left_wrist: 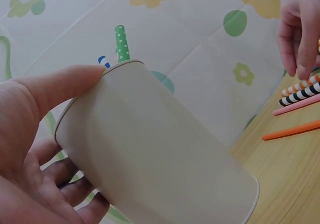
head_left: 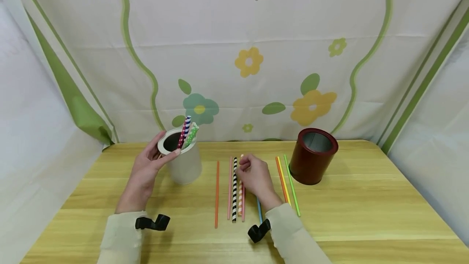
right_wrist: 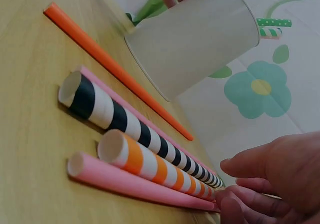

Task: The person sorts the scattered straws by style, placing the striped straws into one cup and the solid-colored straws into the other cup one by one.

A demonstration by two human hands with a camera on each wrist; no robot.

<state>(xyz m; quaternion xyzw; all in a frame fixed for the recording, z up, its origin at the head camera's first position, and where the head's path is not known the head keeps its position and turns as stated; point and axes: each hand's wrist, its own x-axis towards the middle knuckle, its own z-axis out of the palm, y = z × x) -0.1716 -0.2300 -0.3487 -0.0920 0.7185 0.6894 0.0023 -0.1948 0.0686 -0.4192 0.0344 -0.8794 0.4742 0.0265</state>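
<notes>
My left hand (head_left: 144, 170) grips a white can (head_left: 185, 166) on the left, thumb at the rim and fingers round its side. Several patterned paper straws (head_left: 191, 135) stick up out of the can, among them a green dotted one (left_wrist: 121, 43). My right hand (head_left: 255, 176) hovers over the far end of an orange-striped straw (right_wrist: 160, 169), thumb and fingertips apart with nothing visible between them. Beside that straw lie a black-striped straw (head_left: 234, 199) and pink straws (right_wrist: 135, 184). An orange straw (head_left: 217, 194) lies nearer the can.
A dark red can (head_left: 310, 164) stands upright at the right. Left of it lie a green straw (head_left: 293, 190), a yellow straw (head_left: 283, 180) and another orange straw (head_left: 280, 174). A blue straw (head_left: 259, 210) is partly under my right wrist. A flowered curtain (head_left: 220, 23) hangs behind the table.
</notes>
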